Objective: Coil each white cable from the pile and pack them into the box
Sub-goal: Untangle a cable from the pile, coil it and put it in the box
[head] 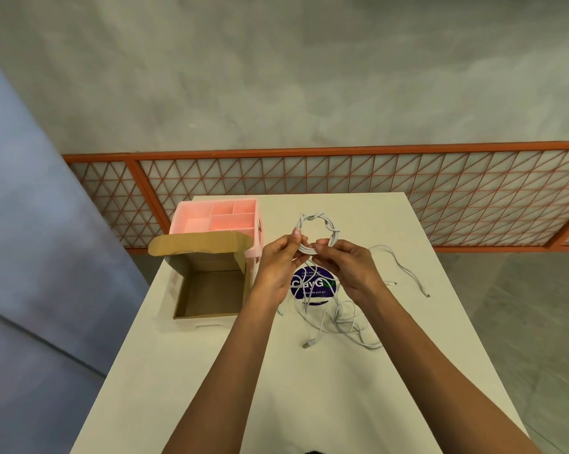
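Entry, head view, read from the box rightward.

- Cardboard box [211, 294]: it is set on the counter [185, 371] near the left edge. It is open, with the lid flap raised at its far side. The brown inner floor is in view.
- Pink tray [217, 217]: it is placed directly behind the box, touching or nearly touching the raised flap. It is divided into several compartments.
- Left hand [276, 267]: it is raised just right of the box. Its grip is clamped on the coiled cable [319, 231], with thumb and fingertips pinched on the lower left of the ring.
- Coiled cable: it is white and wound into a ring, with extra turns twisted round the top and right side. It is held above the counter between both hands, right of the box and level with the pink tray. It is not in the box.
- Round sticker [309, 285]: it is dark blue with white lettering and lies flat on the counter right of the box, below the hands. It is partly crossed by cable strands.
- Right hand [348, 270]: it is further right of the box. Its grip is closed round the lower right of the same ring, with the fingers curled over the strands.
- Pile of loose cables [342, 326]: it is white and tangled, on the counter right of the box and nearer the viewer than the sticker. One plug lies at its near-left edge.
- Single cable [407, 273]: it is stretched out on the counter, furthest right of the box, and ends in a small plug.
- Orange lattice [375, 178]: it runs behind the counter, beyond the box.
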